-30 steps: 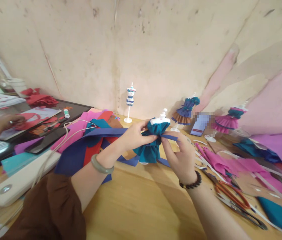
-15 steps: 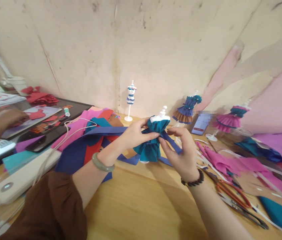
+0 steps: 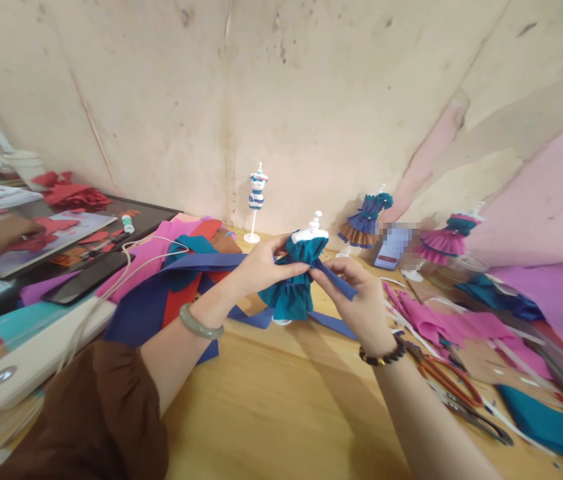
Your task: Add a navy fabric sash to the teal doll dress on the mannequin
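Observation:
A small white mannequin (image 3: 310, 233) stands before me in a gathered teal dress (image 3: 291, 297). My left hand (image 3: 274, 267) is closed round the dress's waist from the left, thumb across the front and fingers hidden behind. At the right of the waist my right hand (image 3: 354, 293) pinches a blue strip (image 3: 337, 279) between thumb and fingers. The strip slants down from the waist into that hand. Another blue length (image 3: 334, 325) lies on the table beside the mannequin's base. Blue cloth (image 3: 136, 303) spreads out left of my left forearm.
Behind stand a mannequin with striped trim (image 3: 257, 193) and two dressed ones, one blue and brown (image 3: 364, 220), one pink (image 3: 445, 240). A phone (image 3: 394, 248) leans between those. Orange-handled scissors (image 3: 451, 380) and pink scraps (image 3: 456, 327) lie right. Left are a power strip (image 3: 36, 357) and another person's hand (image 3: 8, 237).
My right hand has shifted its hold on the blue strip, which now slants down from the waist instead of pointing out sideways. The left hand keeps its hold. The view has turned slightly.

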Tool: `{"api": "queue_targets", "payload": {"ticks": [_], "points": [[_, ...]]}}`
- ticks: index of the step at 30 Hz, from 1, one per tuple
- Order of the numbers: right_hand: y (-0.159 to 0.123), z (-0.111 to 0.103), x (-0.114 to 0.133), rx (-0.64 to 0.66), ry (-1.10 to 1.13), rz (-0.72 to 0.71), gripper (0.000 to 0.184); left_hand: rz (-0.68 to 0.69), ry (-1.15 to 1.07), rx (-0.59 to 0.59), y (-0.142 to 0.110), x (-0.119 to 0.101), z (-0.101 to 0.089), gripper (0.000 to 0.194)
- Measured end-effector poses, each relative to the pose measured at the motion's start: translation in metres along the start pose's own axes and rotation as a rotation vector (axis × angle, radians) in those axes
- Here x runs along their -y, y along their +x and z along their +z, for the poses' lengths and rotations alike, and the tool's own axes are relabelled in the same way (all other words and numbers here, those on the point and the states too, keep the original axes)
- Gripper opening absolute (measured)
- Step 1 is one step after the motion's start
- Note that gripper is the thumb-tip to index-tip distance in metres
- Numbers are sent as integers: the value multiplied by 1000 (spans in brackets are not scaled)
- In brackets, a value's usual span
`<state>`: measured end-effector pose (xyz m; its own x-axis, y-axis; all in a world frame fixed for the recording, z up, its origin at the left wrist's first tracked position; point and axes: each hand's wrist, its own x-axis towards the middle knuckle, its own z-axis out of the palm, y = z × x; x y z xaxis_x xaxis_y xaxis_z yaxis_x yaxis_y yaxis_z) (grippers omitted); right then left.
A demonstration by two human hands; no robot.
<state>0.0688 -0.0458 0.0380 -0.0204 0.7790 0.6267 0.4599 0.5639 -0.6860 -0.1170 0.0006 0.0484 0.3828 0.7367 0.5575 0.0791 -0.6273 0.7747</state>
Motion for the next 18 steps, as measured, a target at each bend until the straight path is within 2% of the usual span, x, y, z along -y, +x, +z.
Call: {"api": "queue_targets", "payload": {"ticks": [6, 10, 15, 18], "points": [[1, -2, -1, 40, 90, 107, 28, 9, 15, -27, 0, -2, 1, 47], [2, -1, -1, -42, 60, 35, 22, 15, 18, -30, 0, 0, 1, 46], [2, 3, -6, -45, 92, -74, 16, 12, 23, -37, 0, 1, 1, 42], [1, 4, -6, -79, 94, -79, 11, 14, 6, -33, 0, 0, 1, 42]]}}
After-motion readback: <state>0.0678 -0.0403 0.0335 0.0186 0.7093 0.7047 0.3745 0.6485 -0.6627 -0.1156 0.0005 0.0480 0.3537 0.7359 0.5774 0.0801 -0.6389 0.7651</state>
